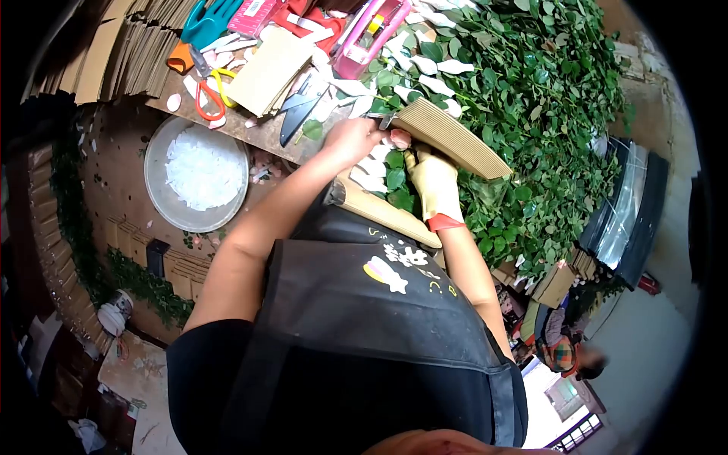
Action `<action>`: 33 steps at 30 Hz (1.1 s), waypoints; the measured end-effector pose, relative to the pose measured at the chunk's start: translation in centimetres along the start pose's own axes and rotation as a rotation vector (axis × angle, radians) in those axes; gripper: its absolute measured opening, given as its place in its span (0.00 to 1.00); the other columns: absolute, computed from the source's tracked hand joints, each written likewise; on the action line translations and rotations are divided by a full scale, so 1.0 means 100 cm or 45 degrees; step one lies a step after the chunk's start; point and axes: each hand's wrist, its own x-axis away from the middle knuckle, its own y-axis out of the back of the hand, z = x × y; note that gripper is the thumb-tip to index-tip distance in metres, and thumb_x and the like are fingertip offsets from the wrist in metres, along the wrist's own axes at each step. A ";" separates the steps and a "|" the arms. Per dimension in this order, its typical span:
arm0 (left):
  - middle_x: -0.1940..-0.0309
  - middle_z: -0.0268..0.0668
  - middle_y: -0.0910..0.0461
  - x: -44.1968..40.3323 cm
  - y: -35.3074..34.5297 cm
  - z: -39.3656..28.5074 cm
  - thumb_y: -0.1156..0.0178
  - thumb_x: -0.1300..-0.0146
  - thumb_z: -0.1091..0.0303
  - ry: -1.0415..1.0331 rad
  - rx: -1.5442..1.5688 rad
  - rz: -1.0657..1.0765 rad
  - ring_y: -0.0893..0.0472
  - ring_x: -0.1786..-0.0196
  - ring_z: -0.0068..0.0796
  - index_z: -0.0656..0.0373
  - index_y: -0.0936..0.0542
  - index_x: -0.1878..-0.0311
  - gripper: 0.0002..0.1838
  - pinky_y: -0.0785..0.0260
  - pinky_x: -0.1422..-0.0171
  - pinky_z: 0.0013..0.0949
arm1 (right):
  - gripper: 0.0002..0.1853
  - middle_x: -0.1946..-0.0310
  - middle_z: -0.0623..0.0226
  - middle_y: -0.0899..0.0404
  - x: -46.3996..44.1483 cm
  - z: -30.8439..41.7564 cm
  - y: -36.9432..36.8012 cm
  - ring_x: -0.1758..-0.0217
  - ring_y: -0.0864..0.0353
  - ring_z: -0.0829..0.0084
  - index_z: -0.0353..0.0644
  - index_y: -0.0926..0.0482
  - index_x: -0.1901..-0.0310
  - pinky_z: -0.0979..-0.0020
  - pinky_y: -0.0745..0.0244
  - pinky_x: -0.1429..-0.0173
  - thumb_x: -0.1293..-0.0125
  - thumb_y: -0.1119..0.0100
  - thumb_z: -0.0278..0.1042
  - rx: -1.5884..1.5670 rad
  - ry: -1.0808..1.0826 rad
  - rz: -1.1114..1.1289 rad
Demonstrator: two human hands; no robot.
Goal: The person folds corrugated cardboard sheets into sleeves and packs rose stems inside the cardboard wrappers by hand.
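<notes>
My bare left hand [356,142] is closed, its fingertips beside a pale pink rose [400,139] and the end of a corrugated cardboard piece [453,136]. What those fingers pinch is too small to tell. A cream glove with a red cuff covers my right hand [436,182]. It is curled just below the rose, with part of its fingers behind the cardboard. Between my hands lie green leaves [396,178] and several white-wrapped flower heads [369,168]. A second cardboard flap [390,216] rests against my black apron [364,296].
Scissors [203,85], a black-bladed knife [299,114], cardboard pieces [269,70] and a pink tape dispenser [371,38] lie on the table. Leafy stems [531,114] are heaped at right. A tub [155,186] of white pieces stands lower left. Another person [565,345] is at lower right.
</notes>
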 end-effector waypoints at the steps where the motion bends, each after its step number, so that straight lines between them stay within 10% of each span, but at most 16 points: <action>1: 0.69 0.51 0.14 0.002 -0.004 0.001 0.33 0.34 0.52 -0.015 0.046 -0.028 0.13 0.61 0.53 0.62 0.12 0.59 0.19 0.22 0.52 0.49 | 0.24 0.42 0.57 0.15 -0.001 -0.002 -0.006 0.39 0.17 0.50 0.52 0.15 0.40 0.51 0.22 0.34 0.33 0.33 0.53 0.017 0.024 -0.038; 9: 0.76 0.31 0.18 0.008 -0.043 0.023 0.36 0.30 0.67 0.129 0.907 -0.197 0.22 0.73 0.19 0.64 0.17 0.68 0.11 0.28 0.68 0.29 | 0.25 0.42 0.52 0.16 -0.001 -0.011 -0.027 0.39 0.17 0.48 0.48 0.16 0.39 0.49 0.22 0.36 0.33 0.33 0.53 0.083 0.100 -0.267; 19: 0.79 0.24 0.26 0.025 -0.005 -0.004 0.40 0.24 0.68 0.447 1.260 -0.506 0.35 0.82 0.12 0.56 0.19 0.67 0.11 0.46 0.78 0.23 | 0.25 0.43 0.49 0.15 -0.004 -0.014 -0.034 0.40 0.16 0.47 0.47 0.17 0.39 0.48 0.21 0.36 0.32 0.34 0.52 0.084 0.093 -0.219; 26: 0.60 0.37 0.11 0.045 0.048 0.042 0.40 0.28 0.72 -0.029 0.725 -0.281 0.19 0.65 0.19 0.60 0.24 0.70 0.11 0.26 0.58 0.28 | 0.32 0.50 0.44 0.14 0.010 -0.012 0.048 0.45 0.14 0.46 0.37 0.21 0.36 0.55 0.20 0.39 0.31 0.33 0.56 -0.467 0.027 0.516; 32: 0.72 0.42 0.16 0.031 0.004 0.029 0.30 0.32 0.51 -0.202 -0.080 0.011 0.16 0.65 0.35 0.61 0.15 0.63 0.19 0.25 0.56 0.41 | 0.33 0.57 0.44 0.12 0.015 -0.006 0.001 0.51 0.12 0.45 0.39 0.22 0.36 0.50 0.18 0.45 0.34 0.29 0.54 -0.112 0.105 0.057; 33: 0.72 0.42 0.17 0.029 0.002 0.028 0.30 0.32 0.52 -0.207 -0.097 0.043 0.16 0.65 0.34 0.61 0.15 0.64 0.19 0.25 0.56 0.40 | 0.38 0.45 0.45 0.15 0.012 -0.002 0.008 0.43 0.14 0.46 0.43 0.29 0.28 0.48 0.20 0.40 0.34 0.29 0.54 -0.110 0.026 0.247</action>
